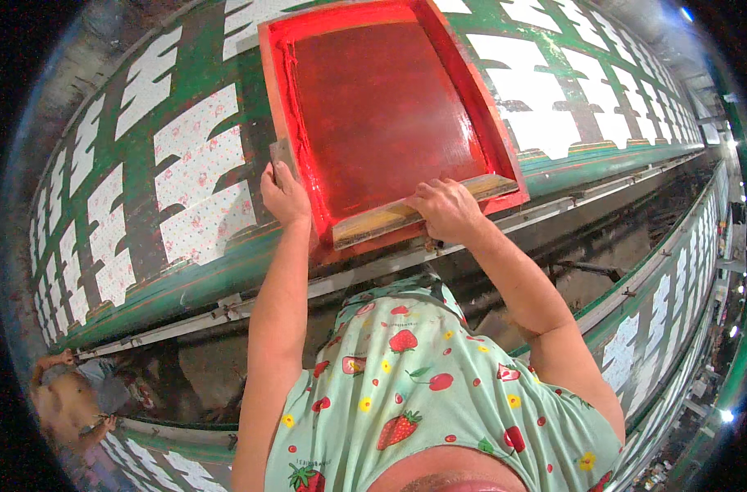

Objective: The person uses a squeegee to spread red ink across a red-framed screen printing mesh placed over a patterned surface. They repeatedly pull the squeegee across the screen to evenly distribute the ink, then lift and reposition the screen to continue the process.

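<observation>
Frame, one, in left grip; one wooden bar in right grip.

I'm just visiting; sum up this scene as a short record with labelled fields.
Left hand: the left hand grips the left side of the red frame
Right hand: the right hand holds the wooden bar along the frame's near end
Inside frame: a dark red panel, brighter red around its edges
Surface: long green table
On table: rows of white cut shapes, some flower-patterned
Nearby: another person, lower left
</observation>
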{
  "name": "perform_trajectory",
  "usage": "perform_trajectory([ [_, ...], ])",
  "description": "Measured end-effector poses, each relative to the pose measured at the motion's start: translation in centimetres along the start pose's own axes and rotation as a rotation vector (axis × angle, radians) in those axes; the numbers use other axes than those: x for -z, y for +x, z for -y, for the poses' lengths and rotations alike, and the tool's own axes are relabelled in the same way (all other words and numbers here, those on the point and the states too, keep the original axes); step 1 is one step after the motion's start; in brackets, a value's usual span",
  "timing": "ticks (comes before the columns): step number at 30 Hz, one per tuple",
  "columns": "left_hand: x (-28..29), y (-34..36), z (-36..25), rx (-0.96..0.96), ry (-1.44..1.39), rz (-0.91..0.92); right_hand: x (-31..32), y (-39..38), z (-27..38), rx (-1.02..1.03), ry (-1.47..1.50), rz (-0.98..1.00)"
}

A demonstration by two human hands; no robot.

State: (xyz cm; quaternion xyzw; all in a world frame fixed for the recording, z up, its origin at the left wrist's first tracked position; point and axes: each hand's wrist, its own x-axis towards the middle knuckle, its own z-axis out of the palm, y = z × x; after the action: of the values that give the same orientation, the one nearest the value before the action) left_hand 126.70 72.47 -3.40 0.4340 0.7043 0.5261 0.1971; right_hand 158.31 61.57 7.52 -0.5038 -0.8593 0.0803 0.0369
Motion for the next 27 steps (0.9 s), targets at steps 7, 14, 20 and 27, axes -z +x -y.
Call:
perform_trajectory([
  [7, 0.6, 0.5, -2.2, 0.090, 0.430, 0.087, -0.8, -3.2, -0.4, 0.091, 0.185, -0.061],
  [14, 0.2, 0.2, -2.7, 0.079, 0.484, -0.005, 0.8, -7.7, -7.7, 0.215, 0.396, -0.223],
  [20, -0.2, 1.3, -1.3, 0.176, 0.535, 0.010, 1.1, -13.4, -17.7, -0.126, 0.413, -0.541],
  [27, -0.5, 1.0, -1.6, 0.147, 0.548, -0.045, -1.5, -13.3, -22.9, -0.502, 0.446, -0.500],
])
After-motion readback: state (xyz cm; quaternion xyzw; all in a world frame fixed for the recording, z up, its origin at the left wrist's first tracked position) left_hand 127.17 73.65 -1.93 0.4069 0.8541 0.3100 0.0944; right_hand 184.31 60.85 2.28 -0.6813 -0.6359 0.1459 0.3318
